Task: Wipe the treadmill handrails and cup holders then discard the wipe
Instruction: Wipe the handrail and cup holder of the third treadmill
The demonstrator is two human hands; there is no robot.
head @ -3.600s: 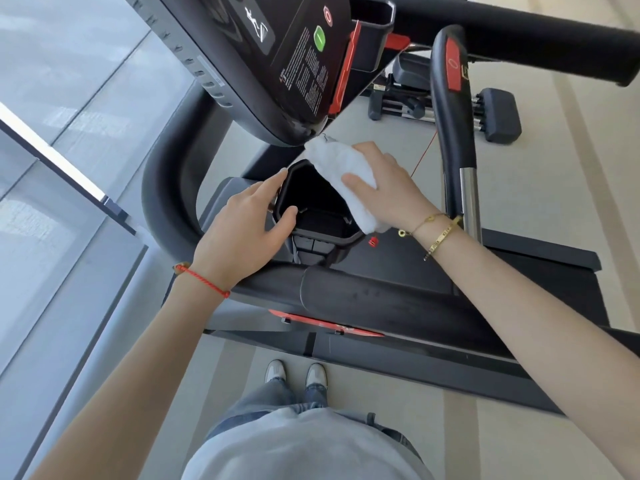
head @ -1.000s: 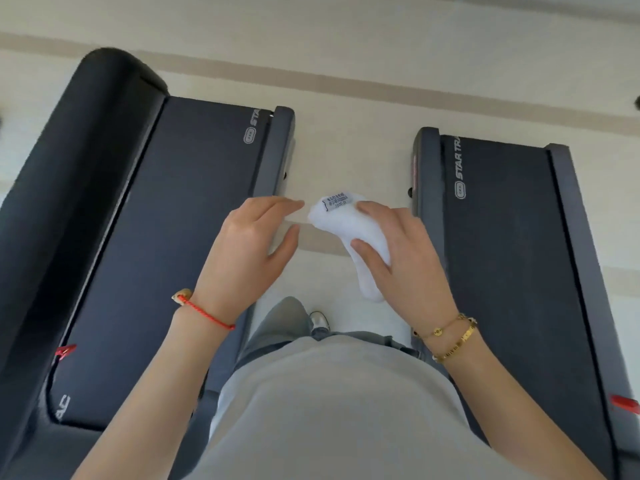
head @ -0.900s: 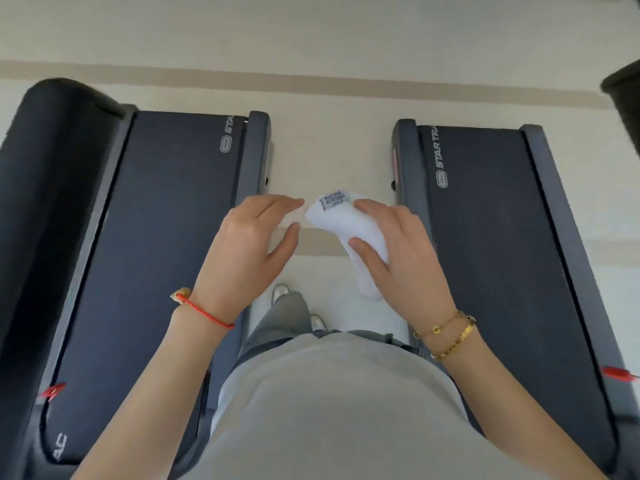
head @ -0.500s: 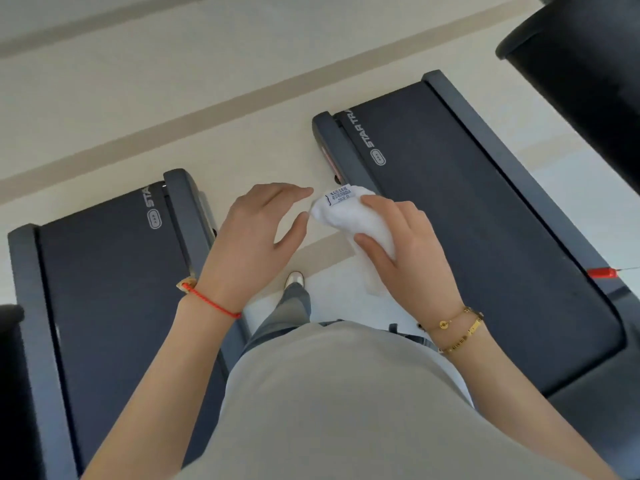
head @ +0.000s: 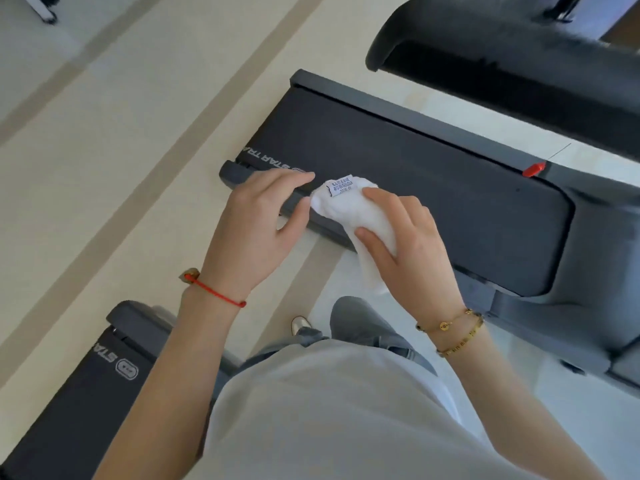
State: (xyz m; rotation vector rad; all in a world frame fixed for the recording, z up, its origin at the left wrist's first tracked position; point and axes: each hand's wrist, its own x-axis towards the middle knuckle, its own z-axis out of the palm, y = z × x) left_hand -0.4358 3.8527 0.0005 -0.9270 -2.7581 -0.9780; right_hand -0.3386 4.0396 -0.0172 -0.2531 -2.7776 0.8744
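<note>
Head view: my right hand (head: 408, 244) grips the soft, light wipe (head: 349, 206) round its bunched middle; left hand (head: 256, 223) relaxed, fingertips touching it

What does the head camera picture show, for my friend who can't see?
A person's right hand grips a white wipe, the open left hand beside it. Below lie two dark treadmill belts on a pale floor.
</note>
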